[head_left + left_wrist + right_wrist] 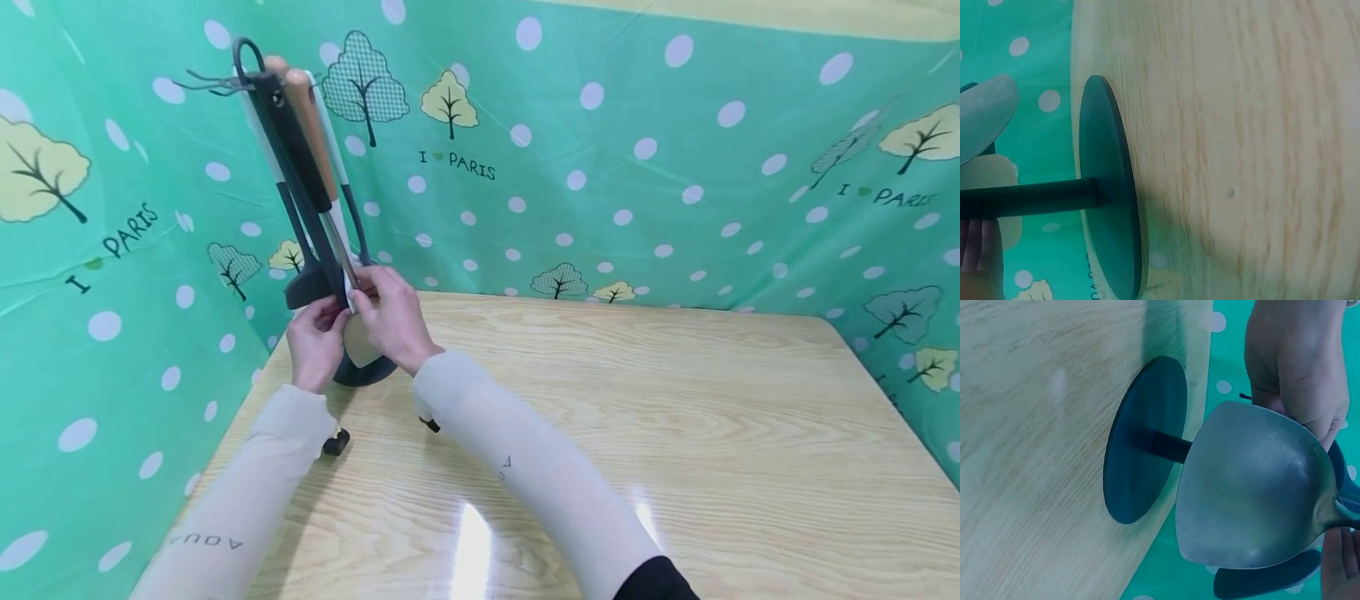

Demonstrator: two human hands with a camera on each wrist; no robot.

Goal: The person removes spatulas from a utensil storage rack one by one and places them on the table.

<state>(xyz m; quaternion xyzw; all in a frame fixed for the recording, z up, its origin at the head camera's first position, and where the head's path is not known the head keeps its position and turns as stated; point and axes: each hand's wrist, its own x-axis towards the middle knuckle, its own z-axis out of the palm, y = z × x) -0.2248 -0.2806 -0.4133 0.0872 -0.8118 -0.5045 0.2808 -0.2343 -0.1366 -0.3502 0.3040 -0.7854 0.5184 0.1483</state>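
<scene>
A stand [375, 373] rises from the wooden table [637, 433] at eleven o'clock from the person, its round dark base flat on the wood. The right hand [393, 317] is narrowed on the turner [362, 337], thumb and fingers pinching the metal shank just above the blade, which points toward six o'clock over the base. At nine o'clock from it, the left hand [315, 342] curls thumb and fingers about the stand's pole [1041, 197]; the right wrist view hides part of that hold behind the blade. The turner's black handle [292, 142] leans toward eleven o'clock, its top beside the hooks [232, 83]; whether it touches one I cannot tell. Just at three o'clock from that handle is a wooden handle [312, 125], then a white handle [331, 133] with a dark lower part. A dark spatula [309, 287] hangs at twelve o'clock from the left hand, just above it. Pale sleeves [525, 475] cover both forearms. Green dotted cloth [637, 192] with printed trees stands behind, at twelve o'clock.
</scene>
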